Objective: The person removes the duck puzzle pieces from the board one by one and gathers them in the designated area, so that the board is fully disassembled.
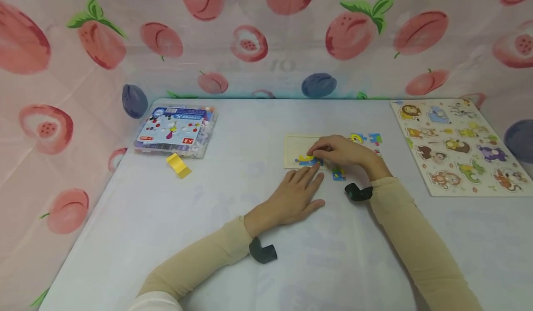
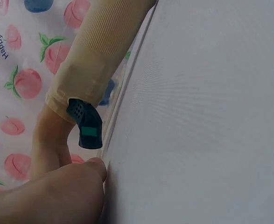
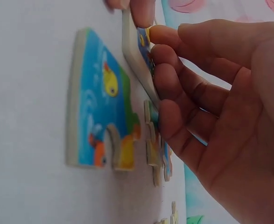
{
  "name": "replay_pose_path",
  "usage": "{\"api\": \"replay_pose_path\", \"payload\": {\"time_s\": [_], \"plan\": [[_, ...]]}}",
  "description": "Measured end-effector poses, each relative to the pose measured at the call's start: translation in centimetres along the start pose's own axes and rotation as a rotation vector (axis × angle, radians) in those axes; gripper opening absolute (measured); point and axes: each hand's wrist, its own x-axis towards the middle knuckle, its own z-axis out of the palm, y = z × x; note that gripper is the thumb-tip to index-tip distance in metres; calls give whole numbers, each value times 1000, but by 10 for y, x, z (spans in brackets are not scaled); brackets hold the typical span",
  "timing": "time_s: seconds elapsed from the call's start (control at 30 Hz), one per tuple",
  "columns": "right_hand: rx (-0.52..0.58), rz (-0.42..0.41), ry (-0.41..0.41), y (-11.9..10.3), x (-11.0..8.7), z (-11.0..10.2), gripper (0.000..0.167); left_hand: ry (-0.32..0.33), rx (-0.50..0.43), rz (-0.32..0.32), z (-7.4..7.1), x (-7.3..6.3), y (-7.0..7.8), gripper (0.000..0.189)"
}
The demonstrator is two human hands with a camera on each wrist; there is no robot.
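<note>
A shallow wooden puzzle board (image 1: 293,145) lies on the table, with yellow-and-blue pieces (image 1: 307,161) along its near edge. Over them, my right hand (image 1: 343,151) bends its fingers and pinches a puzzle piece with thumb and forefinger; the fingertips partly cover it. My left hand (image 1: 291,199) lies flat with fingers spread, its tips touching the board's near edge. Just right of the board is a loose blue jigsaw piece (image 3: 97,102) showing a yellow fish. More loose pieces (image 1: 374,139) lie beyond the right hand. Only the back part of the left hand (image 2: 66,193) shows in the left wrist view.
At the back left stands a clear plastic box (image 1: 175,128) with a printed blue label. A folded yellow strip (image 1: 178,165) lies before it. A large animal puzzle board (image 1: 462,146) occupies the right side. A fruit-patterned curtain (image 1: 266,38) borders the table's back.
</note>
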Motion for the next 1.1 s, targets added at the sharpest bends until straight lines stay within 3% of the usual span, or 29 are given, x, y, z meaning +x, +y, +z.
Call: {"api": "replay_pose_path", "payload": {"time_s": [1.1], "plan": [[57, 0, 39, 3, -1, 5, 18, 9, 22, 4, -5, 2, -1, 66]]}}
